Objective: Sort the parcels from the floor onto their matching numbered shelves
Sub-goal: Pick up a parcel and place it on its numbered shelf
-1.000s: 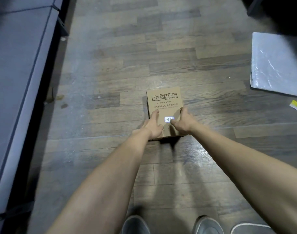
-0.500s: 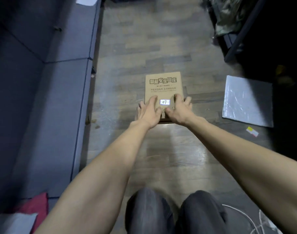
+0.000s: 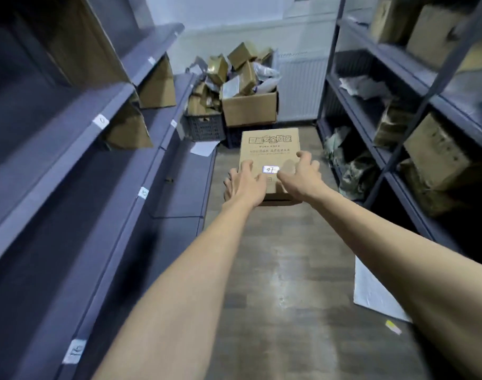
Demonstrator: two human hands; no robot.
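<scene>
A flat brown cardboard parcel point(image 3: 270, 149) with printed characters and a small white number label point(image 3: 270, 169) is held out in front of me above the aisle floor. My left hand point(image 3: 244, 185) grips its near left corner, thumb on top and fingers underneath. My right hand point(image 3: 303, 175) holds the near right part, fingers spread and curled over the top face. Blue numbered shelves point(image 3: 116, 165) run along the left, with small white tags point(image 3: 143, 192) on their front edges.
A second blue rack point(image 3: 393, 171) with boxes and bags lines the right side. At the aisle's far end stand an open carton point(image 3: 249, 109) and a dark crate point(image 3: 205, 127) heaped with parcels. A grey plastic mailer point(image 3: 371, 292) lies on the wooden floor point(image 3: 283, 270) at the right.
The parcel has been lifted off the floor in both hands. My view has swung up from the floor to the aisle and shelves.
</scene>
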